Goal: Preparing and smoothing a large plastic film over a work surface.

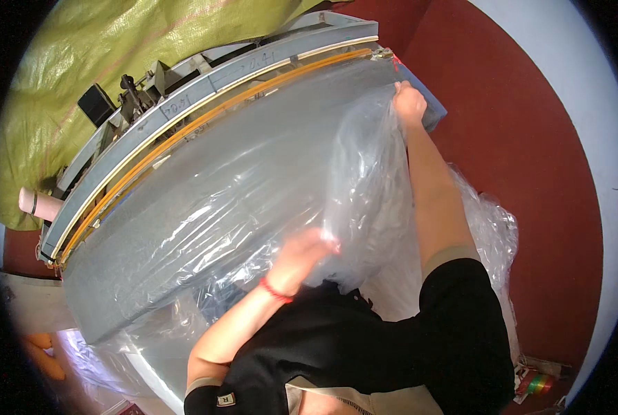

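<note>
Clear plastic film (368, 173) lies in wrinkled, shiny folds over a long grey work surface (309, 93) and hangs down toward my body. At the far right end of the surface, my right hand (409, 104) is closed on a gathered edge of the film, with that arm stretched out. My left hand (301, 254), with a red cord bracelet (276, 291) at its wrist, is over the film near my chest. Motion blurs its fingers, so whether it grips the film cannot be made out.
Along the far side runs a grey metal frame (243, 68) with an orange strip (222, 105). A black box-shaped part (96, 105) and a pink bottle (39, 204) are at its left. Yellow-green woven sheeting (115, 48) lies beyond. More crumpled film (492, 228) hangs beside my right arm, above reddish-brown floor (551, 207).
</note>
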Motion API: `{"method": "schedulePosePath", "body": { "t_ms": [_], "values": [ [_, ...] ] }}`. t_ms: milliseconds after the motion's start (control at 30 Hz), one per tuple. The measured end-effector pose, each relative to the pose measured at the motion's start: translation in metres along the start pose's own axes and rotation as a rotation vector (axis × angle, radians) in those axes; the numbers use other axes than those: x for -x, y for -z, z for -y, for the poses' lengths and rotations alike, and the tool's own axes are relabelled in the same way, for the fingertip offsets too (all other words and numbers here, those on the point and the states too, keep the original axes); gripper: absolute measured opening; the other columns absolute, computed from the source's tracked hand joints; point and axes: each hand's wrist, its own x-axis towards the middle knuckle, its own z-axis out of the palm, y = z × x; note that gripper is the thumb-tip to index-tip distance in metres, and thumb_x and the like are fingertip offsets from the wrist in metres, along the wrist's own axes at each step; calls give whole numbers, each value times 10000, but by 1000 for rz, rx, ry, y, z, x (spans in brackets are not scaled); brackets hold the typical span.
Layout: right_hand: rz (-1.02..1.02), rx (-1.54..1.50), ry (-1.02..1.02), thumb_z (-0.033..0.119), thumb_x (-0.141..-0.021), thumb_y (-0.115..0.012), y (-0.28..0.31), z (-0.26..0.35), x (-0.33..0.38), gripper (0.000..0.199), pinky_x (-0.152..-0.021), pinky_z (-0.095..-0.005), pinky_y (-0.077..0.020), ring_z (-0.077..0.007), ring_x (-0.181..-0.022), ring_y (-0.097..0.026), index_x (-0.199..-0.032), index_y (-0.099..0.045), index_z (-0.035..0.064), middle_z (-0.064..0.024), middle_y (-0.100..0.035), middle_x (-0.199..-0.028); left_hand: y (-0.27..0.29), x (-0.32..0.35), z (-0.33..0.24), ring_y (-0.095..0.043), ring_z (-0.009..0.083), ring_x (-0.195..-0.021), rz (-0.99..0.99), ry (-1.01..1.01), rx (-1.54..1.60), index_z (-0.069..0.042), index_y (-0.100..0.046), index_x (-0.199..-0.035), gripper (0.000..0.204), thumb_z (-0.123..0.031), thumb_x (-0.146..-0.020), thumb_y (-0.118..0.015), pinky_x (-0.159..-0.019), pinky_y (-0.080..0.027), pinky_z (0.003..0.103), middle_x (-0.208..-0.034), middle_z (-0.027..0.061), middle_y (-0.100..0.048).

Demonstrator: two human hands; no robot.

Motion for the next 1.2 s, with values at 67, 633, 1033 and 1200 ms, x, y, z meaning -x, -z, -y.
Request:
{"method": "schedulePosePath", "body": {
  "t_ms": [67, 633, 1033, 1200],
  "values": [
    [60, 46, -5, 353, -877, -387, 2, 5, 2, 357, -680, -485, -434, -379, -793, -578, -858, -559, 41, -217, -599, -796, 8, 38, -38, -551, 269, -882, 181, -149, 297, 48, -565, -947, 255, -86, -731, -590, -815, -415, 393, -922, 170, -584],
    [95, 134, 2, 392, -886, -323, 10, 23, 6, 381, -708, -496, -420, -396, -866, -555, -951, -534, 82, -221, -593, -890, 67, 217, 21, -342, 311, -1183, -622, 154, -1241, -93, -443, -1222, 606, -381, -731, -652, -993, -249, 421, -1237, 121, -438],
    [70, 156, 81, 406, -897, -302, 9, 7, 2, 402, -693, -502, -414, -415, -838, -544, -949, -527, 77, -221, -587, -876, 183, 464, -178, -449, 37, -635, -1601, -298, -972, -36, -575, -886, 140, -104, -764, -586, -549, -325, 145, -729, -48, -520],
    [102, 99, 62, 419, -894, -296, -2, 15, -2, 417, -700, -498, -412, -414, -861, -536, -965, -519, 73, -209, -585, -909, 230, 508, -219, -555, 185, -778, -2073, -279, -1852, -9, -549, -961, 227, -91, -750, -556, -676, -433, 271, -886, 86, -586]
  ]
}}
